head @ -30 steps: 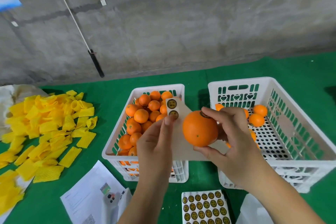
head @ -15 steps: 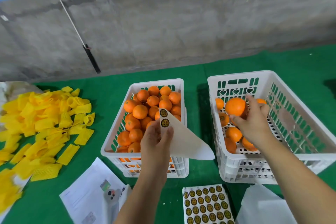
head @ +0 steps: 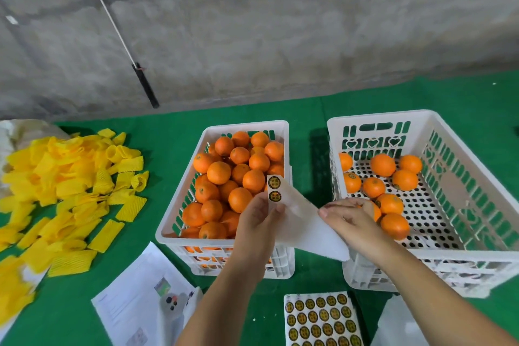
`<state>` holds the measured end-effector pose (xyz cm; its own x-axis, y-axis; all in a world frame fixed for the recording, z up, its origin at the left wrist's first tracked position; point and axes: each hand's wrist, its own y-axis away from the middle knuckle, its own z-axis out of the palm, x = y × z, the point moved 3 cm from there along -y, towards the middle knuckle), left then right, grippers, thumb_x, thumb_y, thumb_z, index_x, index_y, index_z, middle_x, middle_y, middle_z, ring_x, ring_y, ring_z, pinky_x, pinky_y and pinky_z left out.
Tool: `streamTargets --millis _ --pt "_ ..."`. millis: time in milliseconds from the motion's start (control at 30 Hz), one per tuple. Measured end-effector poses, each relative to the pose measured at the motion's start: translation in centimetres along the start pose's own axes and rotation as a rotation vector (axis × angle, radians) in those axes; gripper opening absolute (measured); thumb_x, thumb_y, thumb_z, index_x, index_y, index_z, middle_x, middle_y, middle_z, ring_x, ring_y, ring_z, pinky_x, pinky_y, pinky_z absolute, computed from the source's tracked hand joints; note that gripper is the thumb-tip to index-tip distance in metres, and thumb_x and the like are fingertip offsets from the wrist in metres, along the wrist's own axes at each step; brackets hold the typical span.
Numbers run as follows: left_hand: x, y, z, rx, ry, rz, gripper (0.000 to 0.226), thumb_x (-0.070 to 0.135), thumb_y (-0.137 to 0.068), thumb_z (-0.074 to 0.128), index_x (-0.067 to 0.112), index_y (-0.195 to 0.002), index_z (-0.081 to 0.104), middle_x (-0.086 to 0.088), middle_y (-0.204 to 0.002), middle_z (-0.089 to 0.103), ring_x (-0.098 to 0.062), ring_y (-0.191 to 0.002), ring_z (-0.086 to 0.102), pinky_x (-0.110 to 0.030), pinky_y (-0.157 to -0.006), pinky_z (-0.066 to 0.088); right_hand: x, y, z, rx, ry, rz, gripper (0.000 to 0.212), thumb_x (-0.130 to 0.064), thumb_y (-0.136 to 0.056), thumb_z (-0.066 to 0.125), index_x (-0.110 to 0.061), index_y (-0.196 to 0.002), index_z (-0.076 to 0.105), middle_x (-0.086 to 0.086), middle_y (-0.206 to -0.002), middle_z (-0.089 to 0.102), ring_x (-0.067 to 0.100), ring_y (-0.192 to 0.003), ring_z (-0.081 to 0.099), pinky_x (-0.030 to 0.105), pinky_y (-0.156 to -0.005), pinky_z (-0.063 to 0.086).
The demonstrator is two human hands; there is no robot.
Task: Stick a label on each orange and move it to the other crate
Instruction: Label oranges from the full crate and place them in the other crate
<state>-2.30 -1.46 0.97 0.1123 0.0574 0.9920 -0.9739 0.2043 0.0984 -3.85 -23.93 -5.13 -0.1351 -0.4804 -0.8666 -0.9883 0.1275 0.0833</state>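
The left white crate (head: pixel 247 125) is piled with oranges (head: pixel 219 173). The right white crate (head: pixel 379 116) holds several oranges (head: pixel 383 164) on its perforated floor. My left hand (head: pixel 257 222) pinches a white backing sheet (head: pixel 303 225) over the near right corner of the left crate. Two round yellow labels (head: pixel 274 189) remain at the sheet's top corner. My right hand (head: pixel 351 219) hovers over the near left rim of the right crate. Its fingers are relaxed, hold nothing and point toward the sheet.
A full sheet of labels (head: pixel 320 317) lies on the green cloth in front of the crates. Printed papers (head: pixel 134 303) lie at the lower left and a white sheet (head: pixel 398 323) at the lower right. Yellow foam nets (head: pixel 64 177) are heaped at the left. A concrete wall stands behind.
My right hand carried the orange into the right crate, let it go there, and has drawn back toward the sheet. My left hand kept holding the sheet.
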Motion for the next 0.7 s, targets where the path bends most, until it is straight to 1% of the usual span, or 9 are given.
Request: streamTargets --millis 100,200,333,433,500,533,600,633,700 --pt "-0.6 -0.8 0.4 -0.053 0.063 -0.033 0.02 0.017 -0.108 0.058 0.014 -0.126 0.067 0.001 -0.118 0.078 -0.02 -0.106 0.074 -0.031 -0.087 0.063 -0.7 0.1 -0.2 0.015 -0.036 -0.027 0.018 -0.073 -0.081 0.065 -0.06 -0.071 0.071 -0.03 -0.12 0.055 0.016 -0.135 0.03 0.04 -0.118 0.022" --pt "-1.4 -1.9 0.0 0.01 0.043 -0.033 0.016 0.014 -0.108 0.059 0.017 -0.121 0.068 0.005 -0.111 0.08 -0.014 -0.097 0.076 -0.023 -0.077 0.061 -0.4 0.2 -0.1 0.05 -0.041 -0.071 0.027 -0.049 -0.092 0.072 -0.059 -0.068 0.063 -0.024 -0.095 0.054 0.015 -0.124 0.034 0.04 -0.107 0.029" --pt "-2.2 -4.0 -1.3 0.126 -0.101 -0.006 0.012 0.018 -0.106 0.064 0.025 -0.111 0.071 0.009 -0.103 0.08 -0.011 -0.092 0.076 -0.021 -0.071 0.061 -0.4 0.2 0.0 0.085 -0.077 -0.064 0.024 -0.041 -0.093 0.074 -0.052 -0.075 0.064 -0.027 -0.088 0.057 0.01 -0.11 0.037 0.035 -0.092 0.034" --pt "-2.2 -5.9 -3.5 0.182 -0.366 0.125 0.014 0.02 -0.105 0.064 0.031 -0.103 0.071 0.013 -0.099 0.078 -0.006 -0.091 0.072 -0.019 -0.072 0.059 -0.3 -0.1 -0.3 0.095 -0.177 -0.121 0.035 -0.03 -0.095 0.073 -0.04 -0.066 0.058 -0.021 -0.063 0.047 0.004 -0.07 0.04 0.023 -0.064 0.033" --pt "-2.3 -7.3 -5.5 0.233 -0.677 0.227 0.017 0.023 -0.104 0.062 0.037 -0.11 0.069 0.019 -0.107 0.073 -0.009 -0.102 0.068 -0.026 -0.083 0.057 0.0 -0.3 -0.6 0.105 -0.227 -0.124 0.037 -0.025 -0.096 0.072 -0.024 -0.067 0.05 -0.014 -0.061 0.034 0.005 -0.059 0.032 0.028 -0.059 0.029" --pt "-2.7 -8.0 -6.5 0.257 -0.882 0.243 0.023 0.025 -0.102 0.061 0.038 -0.121 0.067 0.016 -0.121 0.069 -0.017 -0.116 0.064 -0.036 -0.094 0.054 0.3 -0.5 -0.7 0.111 -0.239 -0.113 0.04 -0.024 -0.097 0.072 -0.018 -0.069 0.045 -0.012 -0.063 0.029 0.008 -0.059 0.029 0.032 -0.06 0.027" --pt "-4.3 -9.2 -8.3 0.238 -1.248 0.107 0.045 0.03 -0.099 0.059 0.04 -0.142 0.054 0.005 -0.153 0.052 -0.032 -0.144 0.04 -0.054 -0.115 0.034 0.7 -0.8 -0.7 0.124 -0.234 -0.109 0.043 -0.024 -0.096 0.073 -0.011 -0.071 0.042 -0.009 -0.066 0.025 0.011 -0.06 0.028 0.034 -0.062 0.026" --pt "-5.4 -9.5 -8.9 0.184 -1.355 0.004 0.054 0.032 -0.098 0.057 0.042 -0.149 0.043 0.003 -0.162 0.043 -0.036 -0.152 0.027 -0.058 -0.12 0.025 0.7 -0.9 -0.6 0.13 -0.224 -0.123 0.039 -0.024 -0.096 0.073 -0.012 -0.07 0.046 -0.008 -0.064 0.029 0.011 -0.06 0.03 0.033 -0.062 0.028" --pt "-7.2 -9.8 -9.3 0.087 -1.455 -0.103 0.068 0.042 -0.094 0.057 0.044 -0.154 0.027 0.001 -0.166 0.037 -0.039 -0.157 0.014 -0.062 -0.123 0.017 0.5 -0.9 -0.3 0.135 -0.201 -0.155 0.02 -0.022 -0.096 0.073 -0.027 -0.078 0.067 -0.012 -0.067 0.056 0.011 -0.065 0.052 0.033 -0.066 0.046"
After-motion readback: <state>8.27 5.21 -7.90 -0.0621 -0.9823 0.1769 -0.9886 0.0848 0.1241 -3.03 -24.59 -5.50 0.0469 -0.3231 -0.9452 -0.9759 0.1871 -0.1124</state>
